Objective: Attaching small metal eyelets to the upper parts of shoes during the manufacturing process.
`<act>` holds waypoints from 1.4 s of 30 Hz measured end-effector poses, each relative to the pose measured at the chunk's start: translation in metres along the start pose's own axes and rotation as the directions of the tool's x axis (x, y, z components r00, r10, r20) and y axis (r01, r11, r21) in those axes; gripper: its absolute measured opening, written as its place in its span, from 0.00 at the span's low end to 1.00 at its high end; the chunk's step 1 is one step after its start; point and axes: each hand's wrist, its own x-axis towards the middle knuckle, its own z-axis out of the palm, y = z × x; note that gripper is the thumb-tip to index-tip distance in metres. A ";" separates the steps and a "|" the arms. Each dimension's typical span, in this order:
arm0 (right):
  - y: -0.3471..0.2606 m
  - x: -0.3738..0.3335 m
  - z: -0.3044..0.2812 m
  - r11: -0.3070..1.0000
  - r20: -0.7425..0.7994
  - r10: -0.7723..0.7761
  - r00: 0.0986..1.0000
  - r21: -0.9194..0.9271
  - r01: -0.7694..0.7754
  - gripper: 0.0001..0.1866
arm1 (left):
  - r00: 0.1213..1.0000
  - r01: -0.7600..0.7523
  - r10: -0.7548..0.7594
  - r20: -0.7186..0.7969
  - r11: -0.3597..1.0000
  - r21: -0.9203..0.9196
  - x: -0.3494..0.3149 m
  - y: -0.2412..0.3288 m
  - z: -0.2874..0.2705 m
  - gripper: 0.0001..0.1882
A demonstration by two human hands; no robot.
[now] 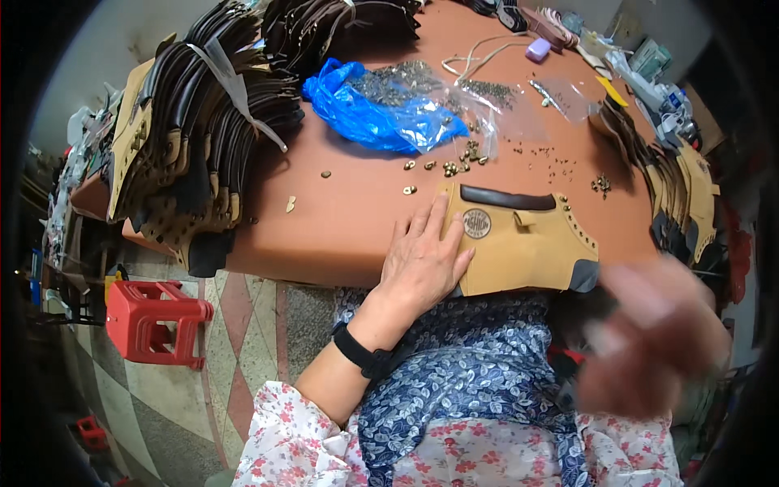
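A tan shoe upper (527, 256) lies flat at the table's near edge. It has a dark padded collar strip (507, 198), a round printed patch, a small loop and a row of metal eyelets down its right edge. My left hand (422, 260) rests on its left end, fingers stretched out, holding nothing. To the right of the upper, off the table's front edge, my right hand (657, 333) is smeared by motion, and its fingers cannot be made out. Just beyond the upper sit loose brass-coloured lace hooks (462, 166).
A thick tied stack of uppers (195, 122) stands at the left, with another bundle (341, 32) behind. A blue plastic bag (349, 114) holds metal fittings. More uppers (682, 195) lean at the right edge. A red stool (150, 321) stands on the floor.
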 end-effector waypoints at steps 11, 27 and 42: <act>0.111 -0.093 0.113 0.879 0.398 0.477 0.784 -0.198 -0.434 0.18 | 0.999 -0.015 0.014 -0.038 1.000 -0.026 0.002 0.001 0.001 0.29; 0.114 -0.098 0.120 0.920 0.420 0.353 0.836 -0.317 -0.230 0.17 | 0.997 0.072 -0.071 0.014 0.996 -0.061 0.009 0.003 0.001 0.32; 0.112 -0.110 0.134 0.897 0.297 0.377 0.877 -0.354 -0.266 0.17 | 0.969 0.150 -0.166 -0.185 0.984 -0.096 0.036 -0.044 -0.029 0.10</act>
